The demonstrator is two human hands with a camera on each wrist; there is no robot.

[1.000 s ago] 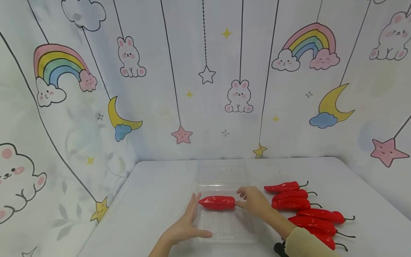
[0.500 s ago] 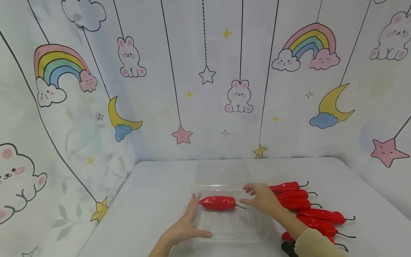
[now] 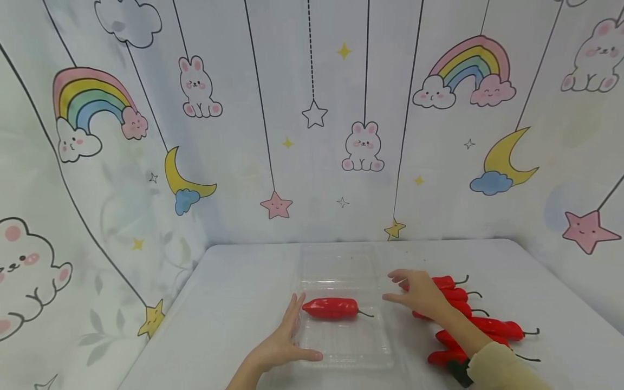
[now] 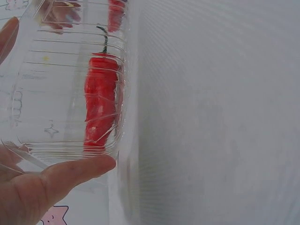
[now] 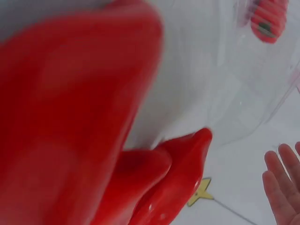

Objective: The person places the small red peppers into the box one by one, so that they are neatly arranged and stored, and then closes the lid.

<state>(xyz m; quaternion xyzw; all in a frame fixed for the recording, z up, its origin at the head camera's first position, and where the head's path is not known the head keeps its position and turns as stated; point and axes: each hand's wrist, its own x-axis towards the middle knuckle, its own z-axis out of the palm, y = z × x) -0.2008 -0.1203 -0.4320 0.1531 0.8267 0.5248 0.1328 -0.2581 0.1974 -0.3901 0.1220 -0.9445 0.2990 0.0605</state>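
A red chili pepper point(image 3: 333, 308) with a dark stem lies crosswise inside a clear plastic box point(image 3: 351, 362). My left hand point(image 3: 281, 342) rests against the box's left side, thumb and fingers straight and spread; in the left wrist view its thumb point(image 4: 77, 176) lies along the box's end. Nothing is in my right hand point(image 3: 420, 295), which hovers to the right of the box with loosely bent fingers. It partly covers a pile of red chili peppers point(image 3: 498, 326). In the right wrist view, a pepper point(image 5: 65, 108) looms close to the camera.
The box's clear lid point(image 3: 336, 262) lies folded back behind it on the white table point(image 3: 244, 281). A curtain point(image 3: 234, 135) printed with rabbits, rainbows and stars hangs behind the table. A dark strap point(image 3: 458, 372) shows at my right wrist.
My right hand has let go of the pepper's stem and moved right, away from the box toward the pile. The left hand and the pepper in the box have stayed put.
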